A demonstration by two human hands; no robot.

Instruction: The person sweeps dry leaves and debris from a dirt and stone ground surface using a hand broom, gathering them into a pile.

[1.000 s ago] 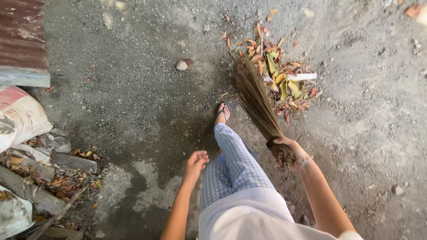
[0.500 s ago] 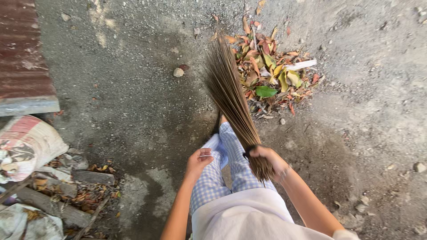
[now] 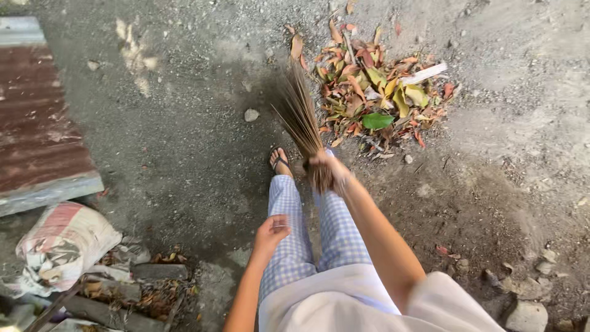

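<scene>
My right hand [image 3: 324, 163] grips the bound end of a brown stick broom [image 3: 297, 112], arm stretched forward. The bristles fan out to the far side, their tips on the ground beside the left edge of a pile of dry leaves [image 3: 375, 92] in brown, yellow and green. A white stick [image 3: 424, 73] lies at the pile's right side. My left hand [image 3: 271, 232] hangs loosely curled by my hip, holding nothing. I wear checked blue trousers, a white top and sandals.
A small pale stone [image 3: 251, 114] lies on the dirt left of the broom. A rusty corrugated sheet [image 3: 37, 129] lies at the left. A printed sack [image 3: 61, 245], wood pieces and leaf litter are at lower left. Rocks [image 3: 524, 313] sit at lower right.
My right hand has reached forward with the broom, which now points further ahead by the pile's left edge. The view has shifted forward. My left hand stays by my hip.
</scene>
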